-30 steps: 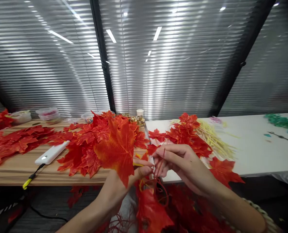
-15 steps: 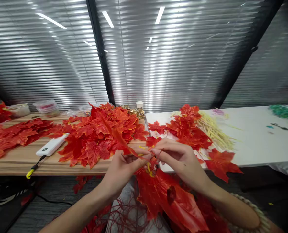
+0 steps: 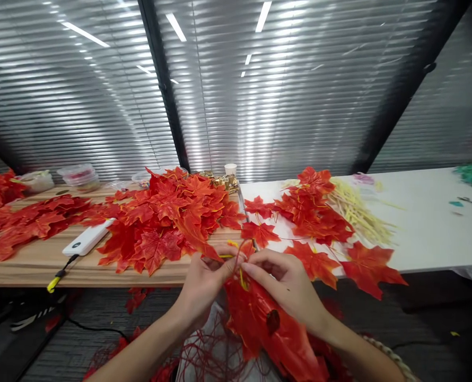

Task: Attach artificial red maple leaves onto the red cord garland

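My left hand (image 3: 204, 276) and my right hand (image 3: 283, 281) meet just in front of the table edge, and both are pinching at the same small spot. The left hand grips the stalk end of an orange-red maple leaf (image 3: 194, 236) whose blade slants up and away over the wooden table (image 3: 33, 265). The right hand pinches a thin red wire stem (image 3: 242, 248) that curls up between the two thumbs, with a little yellow bit just beside it. Under the hands hangs a bunch of red leaves (image 3: 268, 329), and loose red wires (image 3: 210, 355) spill down near my lap. I think the good way here is to keep both pinches tight and close together, so the thin stem does not slip or bend, and to turn slowly. Now the pots. At the far left of the wooden table stands a clear plastic tub (image 3: 79, 176) with something pink and red inside, too small to name. Beside it sits another tub (image 3: 35, 181) holding pale and yellowish bits. A small white cup (image 3: 230, 169) stands at the back by some gold pieces; I cannot see into it.
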{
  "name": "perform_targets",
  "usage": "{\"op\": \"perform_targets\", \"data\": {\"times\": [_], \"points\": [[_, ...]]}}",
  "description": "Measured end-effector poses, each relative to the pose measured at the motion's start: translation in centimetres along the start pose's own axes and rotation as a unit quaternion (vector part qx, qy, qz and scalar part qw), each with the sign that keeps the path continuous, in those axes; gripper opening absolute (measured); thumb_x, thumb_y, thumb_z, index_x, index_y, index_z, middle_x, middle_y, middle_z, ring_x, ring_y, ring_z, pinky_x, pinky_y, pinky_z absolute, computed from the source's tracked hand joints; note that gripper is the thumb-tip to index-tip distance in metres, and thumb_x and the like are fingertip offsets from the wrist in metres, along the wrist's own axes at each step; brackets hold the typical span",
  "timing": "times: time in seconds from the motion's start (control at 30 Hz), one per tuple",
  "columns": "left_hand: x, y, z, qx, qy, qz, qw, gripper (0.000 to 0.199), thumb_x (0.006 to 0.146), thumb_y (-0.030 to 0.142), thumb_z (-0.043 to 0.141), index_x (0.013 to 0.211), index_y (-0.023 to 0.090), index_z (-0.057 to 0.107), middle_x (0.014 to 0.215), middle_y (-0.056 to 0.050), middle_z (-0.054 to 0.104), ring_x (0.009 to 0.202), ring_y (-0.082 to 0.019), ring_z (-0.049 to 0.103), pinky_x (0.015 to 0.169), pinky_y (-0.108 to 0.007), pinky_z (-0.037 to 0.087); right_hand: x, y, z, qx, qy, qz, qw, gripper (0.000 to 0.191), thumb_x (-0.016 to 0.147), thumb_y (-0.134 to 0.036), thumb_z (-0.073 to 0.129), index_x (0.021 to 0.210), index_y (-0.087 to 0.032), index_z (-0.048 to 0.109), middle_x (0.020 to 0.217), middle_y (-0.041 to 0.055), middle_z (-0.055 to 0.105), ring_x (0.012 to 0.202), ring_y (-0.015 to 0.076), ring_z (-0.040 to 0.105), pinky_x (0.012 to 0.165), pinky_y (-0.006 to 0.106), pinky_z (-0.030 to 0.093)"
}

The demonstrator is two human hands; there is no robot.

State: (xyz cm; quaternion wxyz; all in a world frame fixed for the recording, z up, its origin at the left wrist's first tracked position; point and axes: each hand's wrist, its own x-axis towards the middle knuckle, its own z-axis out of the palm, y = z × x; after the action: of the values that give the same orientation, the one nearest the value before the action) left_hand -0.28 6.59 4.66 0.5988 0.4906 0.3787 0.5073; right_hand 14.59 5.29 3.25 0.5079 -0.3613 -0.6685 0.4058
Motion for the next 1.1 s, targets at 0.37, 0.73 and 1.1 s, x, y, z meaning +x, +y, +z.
{"op": "perform_targets", "data": {"times": [0.37, 0.73, 1.1], "points": [[-0.7, -1.7, -0.8, -0.118, 0.019, -0.072, 0.990, 0.023, 0.056, 0.024, 0.078, 0.072, 0.016, 0.063, 0.067, 0.001, 0.061, 0.068, -0.013, 0.056, 0.071, -0.025, 0.043, -0.6, -0.5, -0.4, 0.019, -0.063, 0.049, 0.997, 0.019, 0.085, -0.031, 0.053, 0.077, -0.014, 0.056, 0.061, -0.0013, 0.049, 0.052, 0.0075, 0.043, 0.048, 0.018, 0.035], [-1.4, -1.7, -0.8, -0.176, -0.052, -0.083, 0.979, 0.015, 0.067, 0.028, 0.072, 0.064, 0.016, 0.065, 0.058, 0.002, 0.057, 0.054, -0.008, 0.051, 0.058, -0.019, 0.040, -0.3, -3.3, -1.7, -0.183, -0.061, -0.127, 0.973, 0.012, 0.084, -0.012, 0.052, 0.080, -0.015, 0.063, 0.064, 0.0004, 0.053, 0.056, 0.0081, 0.045, 0.050, 0.019, 0.033], [-1.9, -1.6, -1.1, -0.156, -0.068, -0.074, 0.983, 0.013, 0.073, 0.031, 0.066, 0.072, 0.017, 0.066, 0.054, 0.003, 0.056, 0.046, -0.008, 0.048, 0.048, -0.018, 0.036, 0.1, -3.1, -0.9, -0.271, -0.058, -0.209, 0.938, 0.016, 0.087, -0.010, 0.047, 0.095, -0.016, 0.060, 0.075, 0.0034, 0.052, 0.065, 0.0104, 0.048, 0.056, 0.021, 0.038]]}}
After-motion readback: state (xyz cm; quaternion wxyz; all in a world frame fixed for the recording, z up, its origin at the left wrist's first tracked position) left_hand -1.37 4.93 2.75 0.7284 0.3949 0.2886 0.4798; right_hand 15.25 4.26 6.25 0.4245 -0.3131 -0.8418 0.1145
